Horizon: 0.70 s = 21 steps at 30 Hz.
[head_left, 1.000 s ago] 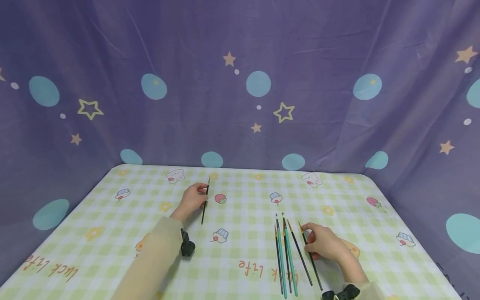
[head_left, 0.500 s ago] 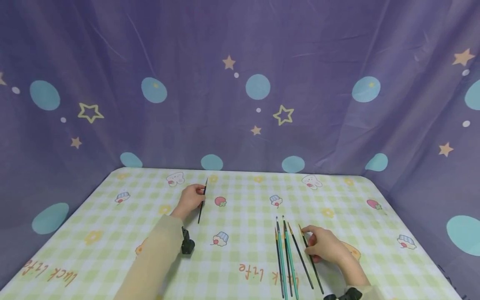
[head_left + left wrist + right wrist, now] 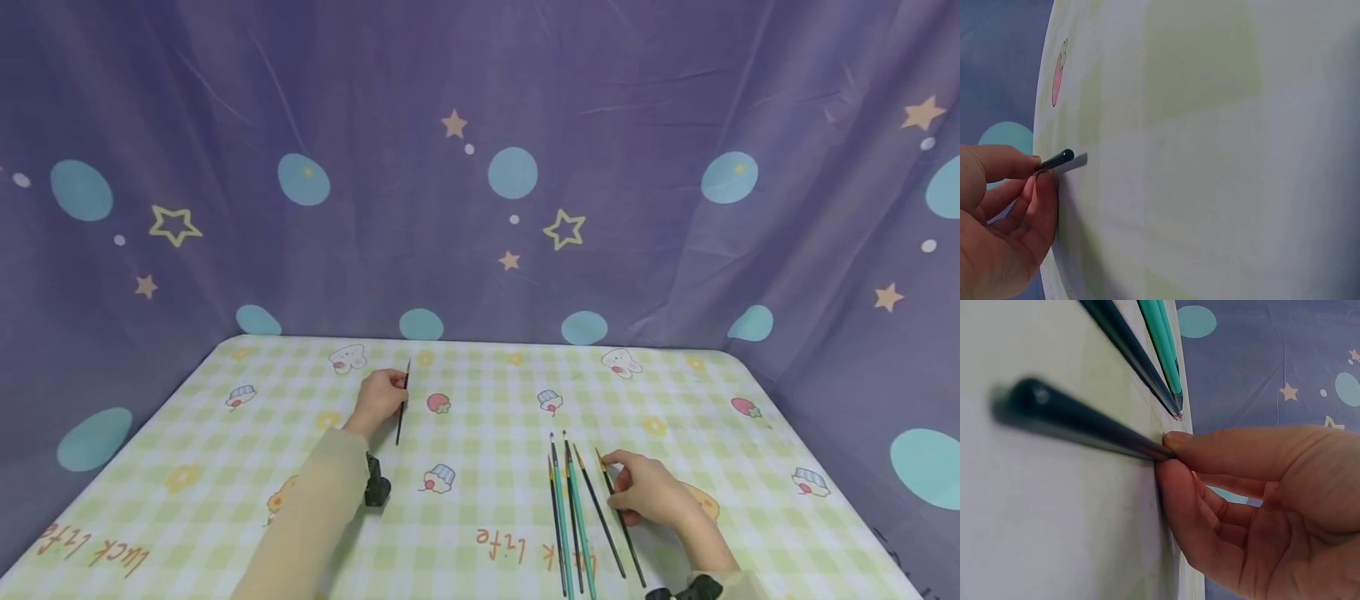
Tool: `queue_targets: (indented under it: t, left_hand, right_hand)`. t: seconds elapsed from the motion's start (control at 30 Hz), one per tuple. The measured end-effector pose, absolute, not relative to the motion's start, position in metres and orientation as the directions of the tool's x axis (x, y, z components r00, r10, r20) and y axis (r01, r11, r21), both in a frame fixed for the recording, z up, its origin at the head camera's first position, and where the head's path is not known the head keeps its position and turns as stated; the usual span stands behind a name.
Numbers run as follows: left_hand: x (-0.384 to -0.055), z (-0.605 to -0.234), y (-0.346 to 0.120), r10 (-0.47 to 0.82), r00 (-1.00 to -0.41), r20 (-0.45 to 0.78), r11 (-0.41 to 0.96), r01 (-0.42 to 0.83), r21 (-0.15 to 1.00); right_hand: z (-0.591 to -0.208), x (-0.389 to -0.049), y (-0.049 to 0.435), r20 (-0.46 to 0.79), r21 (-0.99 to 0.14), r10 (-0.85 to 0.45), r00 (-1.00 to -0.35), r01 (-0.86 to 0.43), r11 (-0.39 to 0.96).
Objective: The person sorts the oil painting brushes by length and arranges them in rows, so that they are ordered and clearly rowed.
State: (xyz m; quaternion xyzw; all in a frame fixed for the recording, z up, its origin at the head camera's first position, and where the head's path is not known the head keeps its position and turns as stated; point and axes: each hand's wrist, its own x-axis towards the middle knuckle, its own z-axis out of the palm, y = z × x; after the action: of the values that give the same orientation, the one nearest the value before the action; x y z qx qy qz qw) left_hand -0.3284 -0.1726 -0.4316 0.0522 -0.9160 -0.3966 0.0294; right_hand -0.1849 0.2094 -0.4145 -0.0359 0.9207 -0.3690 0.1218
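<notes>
Left hand (image 3: 379, 396): thumb and finger pinch a skinny black brush (image 3: 401, 421), the gap just as wide as its handle. It is near the back, left of the middle.
Right hand (image 3: 652, 490): pinches the rightmost brush (image 3: 632, 550) the same way, just beside the other brushes (image 3: 582, 533).
Left brush trouble: the handle looks round, so it could roll crooked if the fingers let go unevenly.
Right brush trouble: it is close to its neighbours, so a sideways bump could push them out of line.
Left brush change: it is a little farther left of the strawberry picture (image 3: 438, 403) than a second ago.
Right brush change: hand and brush look about the same.
</notes>
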Motion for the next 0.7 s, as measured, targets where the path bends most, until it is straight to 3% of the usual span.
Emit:
queue_targets:
  t: [0.7]
  left_hand:
    - [-0.3293,-0.4269,-0.1727,-0.133,-0.991,0.025,0.758,-0.085,0.647]
  right_hand:
    - [-0.4164,-0.1876,0.2093,-0.217,-0.688,-0.136,-0.967,0.053,0.723]
